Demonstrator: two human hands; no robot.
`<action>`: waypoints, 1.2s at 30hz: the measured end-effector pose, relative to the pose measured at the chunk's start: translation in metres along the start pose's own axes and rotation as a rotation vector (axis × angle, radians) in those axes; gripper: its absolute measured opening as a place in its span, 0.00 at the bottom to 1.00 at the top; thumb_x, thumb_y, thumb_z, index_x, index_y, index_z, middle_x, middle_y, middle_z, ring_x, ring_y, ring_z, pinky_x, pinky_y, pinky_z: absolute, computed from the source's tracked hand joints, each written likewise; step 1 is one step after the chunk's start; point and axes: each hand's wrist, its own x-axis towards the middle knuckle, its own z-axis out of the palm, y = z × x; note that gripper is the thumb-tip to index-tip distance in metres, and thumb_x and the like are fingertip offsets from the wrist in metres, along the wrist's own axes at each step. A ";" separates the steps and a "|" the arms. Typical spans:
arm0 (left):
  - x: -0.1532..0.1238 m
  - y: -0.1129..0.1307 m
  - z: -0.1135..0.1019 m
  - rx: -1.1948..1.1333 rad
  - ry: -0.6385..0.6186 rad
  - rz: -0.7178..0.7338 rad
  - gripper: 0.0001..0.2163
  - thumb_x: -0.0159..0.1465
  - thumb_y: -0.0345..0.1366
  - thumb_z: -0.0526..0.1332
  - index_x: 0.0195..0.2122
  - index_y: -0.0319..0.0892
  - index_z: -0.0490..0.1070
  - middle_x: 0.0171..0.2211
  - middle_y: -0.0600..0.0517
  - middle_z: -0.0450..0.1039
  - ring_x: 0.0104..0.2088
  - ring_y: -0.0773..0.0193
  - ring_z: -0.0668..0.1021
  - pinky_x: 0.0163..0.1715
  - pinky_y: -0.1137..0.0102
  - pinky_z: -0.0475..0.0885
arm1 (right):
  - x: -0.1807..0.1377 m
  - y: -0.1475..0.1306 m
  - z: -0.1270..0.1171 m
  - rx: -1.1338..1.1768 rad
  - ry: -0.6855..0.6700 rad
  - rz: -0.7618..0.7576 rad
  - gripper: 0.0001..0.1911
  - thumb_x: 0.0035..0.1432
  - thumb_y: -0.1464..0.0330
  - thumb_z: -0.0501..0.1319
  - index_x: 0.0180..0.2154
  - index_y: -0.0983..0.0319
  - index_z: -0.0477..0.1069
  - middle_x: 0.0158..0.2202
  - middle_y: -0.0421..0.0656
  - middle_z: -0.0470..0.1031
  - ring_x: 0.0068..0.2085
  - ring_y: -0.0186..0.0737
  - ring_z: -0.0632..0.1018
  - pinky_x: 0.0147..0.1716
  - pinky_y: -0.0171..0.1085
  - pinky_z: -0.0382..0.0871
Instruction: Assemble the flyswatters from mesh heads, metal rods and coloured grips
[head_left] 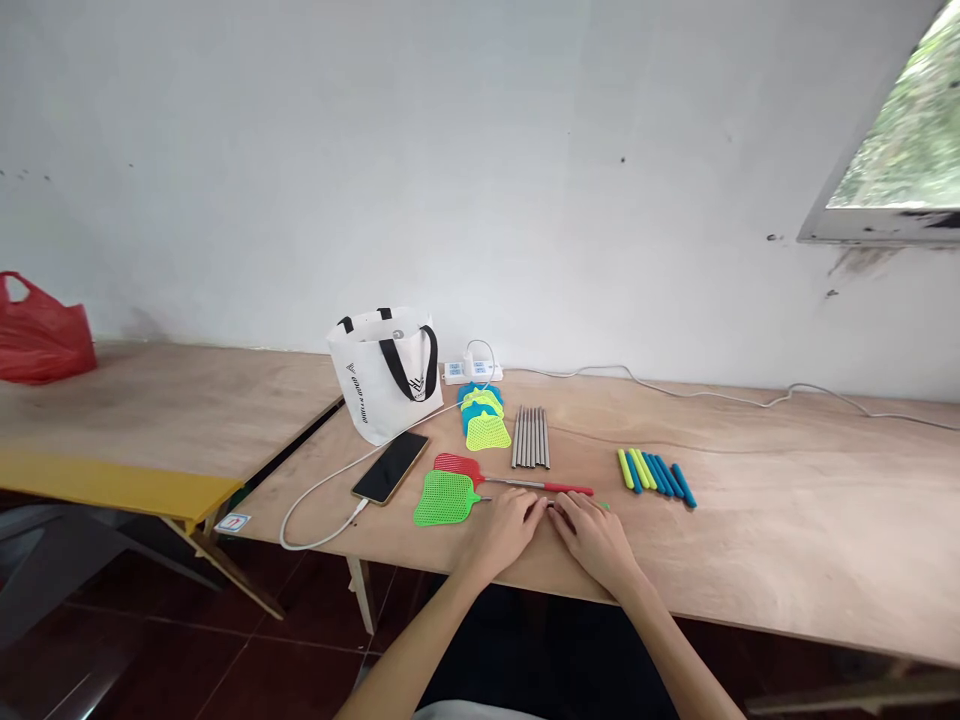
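Bare forearms [420,635] enter from the near edge and converge over the tabletop [810,540]. Left hand [515,520] and right hand [592,530], both palm down, are closed over the shaft of a green swatter [445,497]; fingertips of the two nearly meet, with a short dark length of shaft visible between them. Undersides of the grip hidden. Green swatter lies near the front edge: perforated head out to the left of the left hand, a small green tip showing beyond the right.

Red swatter [459,465] lies just beyond, roughly parallel, its red handle close to the right fingers; contact there cannot be told.

Farther back: metal rods [531,440] in a side-by-side row; behind and left of these, overlapping yellow and blue swatter heads [488,432]. Yellow and blue tubes [657,476] form a slanting row, right of the hands.

Left side: dark-screened phone [391,468], white cable [307,543] plugged in, near a white tote bag [360,375]. Power strip [454,373] stands by the wall [525,200].
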 end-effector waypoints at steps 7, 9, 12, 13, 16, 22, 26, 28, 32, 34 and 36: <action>0.003 -0.006 0.008 -0.089 0.015 0.040 0.13 0.73 0.34 0.54 0.31 0.42 0.72 0.36 0.49 0.75 0.40 0.58 0.77 0.41 0.66 0.69 | -0.001 0.002 0.002 -0.059 -0.008 0.095 0.11 0.72 0.65 0.51 0.39 0.57 0.69 0.37 0.42 0.79 0.39 0.42 0.79 0.35 0.36 0.63; 0.002 -0.005 0.006 -0.075 0.012 0.032 0.12 0.73 0.34 0.55 0.31 0.42 0.72 0.36 0.50 0.74 0.40 0.58 0.76 0.41 0.65 0.69 | -0.001 0.003 0.001 -0.060 -0.015 0.102 0.11 0.72 0.65 0.50 0.39 0.57 0.69 0.37 0.42 0.78 0.39 0.42 0.79 0.35 0.36 0.63; 0.002 -0.004 0.004 -0.037 0.005 0.024 0.11 0.72 0.35 0.56 0.32 0.42 0.72 0.37 0.50 0.73 0.40 0.58 0.76 0.42 0.64 0.68 | 0.000 0.007 -0.002 -0.020 -0.046 0.075 0.11 0.72 0.64 0.50 0.39 0.57 0.69 0.37 0.41 0.78 0.39 0.41 0.79 0.36 0.36 0.64; 0.002 -0.004 0.003 -0.027 0.002 0.023 0.11 0.72 0.35 0.56 0.32 0.42 0.72 0.38 0.50 0.73 0.41 0.58 0.75 0.43 0.64 0.68 | 0.001 0.008 -0.003 0.000 -0.060 0.062 0.11 0.72 0.64 0.50 0.39 0.57 0.68 0.37 0.41 0.77 0.39 0.41 0.78 0.36 0.36 0.64; 0.002 -0.006 0.004 -0.011 -0.011 0.037 0.11 0.72 0.35 0.56 0.33 0.42 0.71 0.38 0.50 0.73 0.41 0.58 0.76 0.44 0.64 0.68 | 0.000 0.011 -0.005 0.038 -0.082 0.040 0.11 0.73 0.63 0.50 0.39 0.57 0.68 0.38 0.41 0.78 0.40 0.41 0.78 0.37 0.37 0.65; 0.003 -0.009 0.009 0.017 0.007 0.072 0.12 0.73 0.37 0.55 0.33 0.43 0.72 0.38 0.50 0.74 0.41 0.58 0.76 0.44 0.64 0.68 | -0.001 0.011 -0.002 0.013 -0.064 0.040 0.12 0.73 0.64 0.49 0.40 0.57 0.69 0.39 0.43 0.80 0.42 0.44 0.79 0.40 0.38 0.66; 0.002 -0.009 0.009 0.025 0.000 0.075 0.11 0.73 0.37 0.55 0.34 0.43 0.72 0.39 0.50 0.74 0.42 0.58 0.76 0.44 0.64 0.69 | -0.002 0.011 -0.001 0.015 -0.056 0.029 0.11 0.73 0.64 0.49 0.41 0.57 0.68 0.38 0.43 0.80 0.41 0.44 0.80 0.39 0.38 0.66; 0.002 -0.009 0.009 0.035 0.001 0.075 0.11 0.73 0.37 0.55 0.34 0.43 0.72 0.39 0.50 0.74 0.42 0.58 0.76 0.44 0.63 0.69 | -0.002 0.012 -0.001 0.013 -0.054 0.030 0.11 0.73 0.64 0.49 0.41 0.57 0.68 0.38 0.43 0.80 0.41 0.44 0.80 0.39 0.38 0.66; 0.002 -0.009 0.010 0.056 0.011 0.092 0.12 0.74 0.37 0.54 0.34 0.43 0.72 0.39 0.50 0.74 0.42 0.58 0.76 0.44 0.63 0.69 | -0.003 0.011 -0.001 0.019 -0.062 0.039 0.11 0.73 0.63 0.49 0.39 0.57 0.67 0.38 0.42 0.79 0.41 0.44 0.79 0.39 0.38 0.66; 0.002 -0.009 0.010 0.080 0.003 0.104 0.12 0.74 0.37 0.54 0.34 0.43 0.72 0.39 0.50 0.75 0.42 0.58 0.75 0.44 0.63 0.69 | -0.003 0.009 0.000 0.035 -0.065 0.045 0.11 0.73 0.63 0.49 0.39 0.57 0.67 0.38 0.41 0.79 0.40 0.43 0.79 0.38 0.38 0.66; 0.002 -0.009 0.010 0.104 -0.004 0.108 0.11 0.74 0.36 0.54 0.34 0.43 0.72 0.39 0.50 0.75 0.42 0.57 0.75 0.43 0.62 0.68 | -0.001 0.009 -0.001 0.074 -0.058 0.059 0.12 0.73 0.63 0.49 0.38 0.57 0.67 0.37 0.41 0.78 0.40 0.42 0.78 0.38 0.37 0.66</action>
